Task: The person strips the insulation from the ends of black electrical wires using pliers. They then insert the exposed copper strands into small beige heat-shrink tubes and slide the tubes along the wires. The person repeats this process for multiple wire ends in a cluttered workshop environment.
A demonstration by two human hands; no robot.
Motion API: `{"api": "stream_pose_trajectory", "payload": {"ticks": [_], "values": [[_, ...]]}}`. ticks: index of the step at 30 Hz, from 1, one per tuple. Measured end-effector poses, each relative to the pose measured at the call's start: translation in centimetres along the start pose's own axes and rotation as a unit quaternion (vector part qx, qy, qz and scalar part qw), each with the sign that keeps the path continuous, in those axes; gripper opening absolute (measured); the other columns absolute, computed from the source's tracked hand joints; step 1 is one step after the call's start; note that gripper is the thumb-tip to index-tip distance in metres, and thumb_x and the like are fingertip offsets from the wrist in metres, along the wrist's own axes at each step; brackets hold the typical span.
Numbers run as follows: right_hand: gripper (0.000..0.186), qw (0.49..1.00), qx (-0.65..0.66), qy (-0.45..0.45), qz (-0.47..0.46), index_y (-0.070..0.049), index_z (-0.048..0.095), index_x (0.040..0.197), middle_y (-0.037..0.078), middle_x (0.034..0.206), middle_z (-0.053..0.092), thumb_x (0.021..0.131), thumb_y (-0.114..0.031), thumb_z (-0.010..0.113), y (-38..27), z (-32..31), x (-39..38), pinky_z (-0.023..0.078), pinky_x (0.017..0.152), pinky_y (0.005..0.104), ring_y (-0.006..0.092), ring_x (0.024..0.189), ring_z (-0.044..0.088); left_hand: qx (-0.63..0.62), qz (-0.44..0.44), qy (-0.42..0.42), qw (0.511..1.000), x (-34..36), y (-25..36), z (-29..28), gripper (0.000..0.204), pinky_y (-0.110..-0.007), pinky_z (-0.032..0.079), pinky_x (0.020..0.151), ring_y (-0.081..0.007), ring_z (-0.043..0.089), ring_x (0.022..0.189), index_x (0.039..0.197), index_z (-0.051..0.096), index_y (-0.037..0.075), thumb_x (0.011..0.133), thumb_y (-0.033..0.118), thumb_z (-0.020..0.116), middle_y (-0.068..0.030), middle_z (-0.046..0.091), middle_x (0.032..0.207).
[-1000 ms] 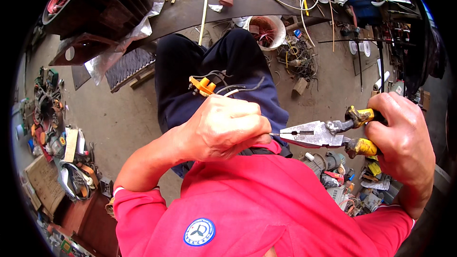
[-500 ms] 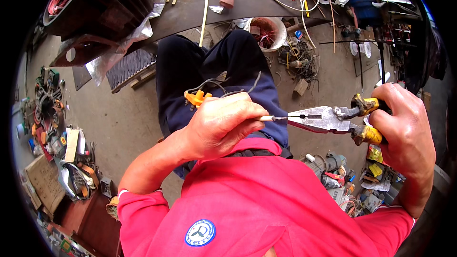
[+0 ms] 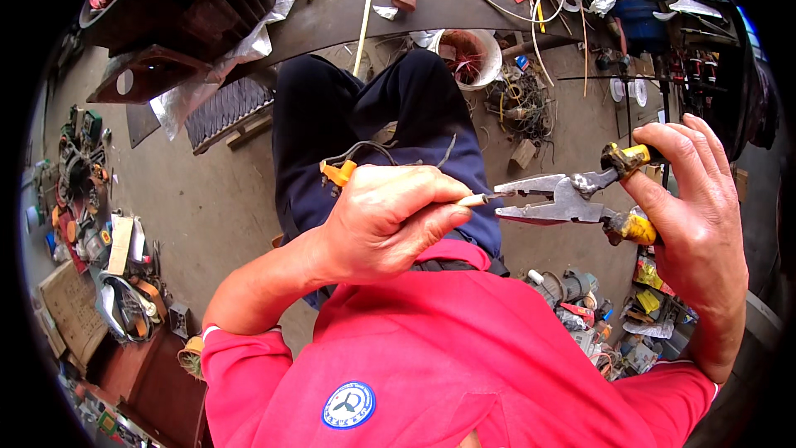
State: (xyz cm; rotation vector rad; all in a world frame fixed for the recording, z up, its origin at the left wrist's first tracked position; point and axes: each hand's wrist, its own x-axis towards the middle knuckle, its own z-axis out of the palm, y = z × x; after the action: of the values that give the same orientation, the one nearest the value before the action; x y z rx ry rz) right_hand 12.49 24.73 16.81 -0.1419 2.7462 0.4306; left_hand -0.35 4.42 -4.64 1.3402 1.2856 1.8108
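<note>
I've got the left hand (image 3: 390, 216) clenched on the wire (image 3: 474, 199), its end pointing right into the pliers (image 3: 564, 197) grasped by my right hand (image 3: 696, 224).

Wire bundle (image 3: 365, 158) mostly hidden inside left hand (image 3: 390, 220); workbench (image 3: 431, 0) cut off above.

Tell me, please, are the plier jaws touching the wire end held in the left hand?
Touching: the head view shows the pliers with their jaw tips meeting the pale wire end that sticks out of the left hand.
</note>
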Motion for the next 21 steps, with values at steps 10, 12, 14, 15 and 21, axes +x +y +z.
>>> {"api": "stream_pose_trajectory", "payload": {"ticks": [10, 12, 14, 15, 21], "values": [[0.023, 0.998, 0.066, 0.020, -0.011, 0.000, 0.049, 0.065, 0.016, 0.093, 0.058, 0.060, -0.012, 0.067, -0.2, 0.2, -0.2, 0.046, 0.061, 0.0400, 0.0297, 0.074, 0.059, 0.049, 0.018, -0.023, 0.998, 0.4, 0.4, 0.7, 0.020, -0.031, 0.047, 0.056, -0.0225, 0.061, 0.061, 0.104, 0.066, -0.004, 0.085, -0.001, 0.071, -0.0098, 0.062, 0.074], [0.022, 0.997, 0.071, 0.020, -0.016, 0.000, 0.049, 0.065, 0.016, 0.093, 0.058, 0.060, -0.012, 0.067, -0.3, 0.0, 0.0, 0.046, 0.061, 0.0400, 0.0293, 0.073, 0.058, 0.069, 0.047, -0.021, 0.996, 0.9, 0.6, 1.1, 0.020, -0.033, 0.043, 0.051, -0.0248, 0.058, 0.057, 0.096, 0.065, -0.003, 0.079, 0.000, 0.074, -0.0097, 0.056, 0.069], [0.022, 0.997, 0.075, 0.023, -0.020, 0.000, 0.049, 0.065, 0.015, 0.092, 0.058, 0.060, -0.012, 0.066, -0.2, -0.4, -0.1, 0.045, 0.061, 0.0398, 0.0291, 0.073, 0.058, 0.105, 0.084, -0.030, 0.990, 1.3, 0.4, 0.7, 0.019, -0.034, 0.040, 0.049, -0.0248, 0.054, 0.054, 0.091, 0.063, -0.002, 0.077, 0.000, 0.075, -0.0094, 0.053, 0.066], [0.021, 0.997, 0.076, 0.023, -0.021, 0.000, 0.049, 0.065, 0.015, 0.092, 0.058, 0.061, -0.012, 0.066, -0.2, -0.6, -0.1, 0.045, 0.061, 0.0398, 0.0289, 0.073, 0.058, 0.122, 0.103, -0.035, 0.987, 1.5, 0.2, 0.6, 0.018, -0.035, 0.039, 0.047, -0.0249, 0.053, 0.053, 0.088, 0.062, -0.002, 0.076, 0.001, 0.076, -0.0092, 0.051, 0.065], [0.020, 0.996, 0.092, 0.008, -0.018, -0.001, 0.048, 0.064, 0.014, 0.092, 0.058, 0.062, -0.012, 0.065, -0.4, 0.0, -0.6, 0.046, 0.062, 0.0394, 0.0287, 0.073, 0.057, 0.072, 0.103, -0.086, 0.988, 1.0, -0.5, 0.3, 0.018, -0.036, 0.037, 0.046, -0.0246, 0.050, 0.051, 0.083, 0.061, 0.000, 0.077, 0.006, 0.077, -0.0081, 0.049, 0.063]]}}
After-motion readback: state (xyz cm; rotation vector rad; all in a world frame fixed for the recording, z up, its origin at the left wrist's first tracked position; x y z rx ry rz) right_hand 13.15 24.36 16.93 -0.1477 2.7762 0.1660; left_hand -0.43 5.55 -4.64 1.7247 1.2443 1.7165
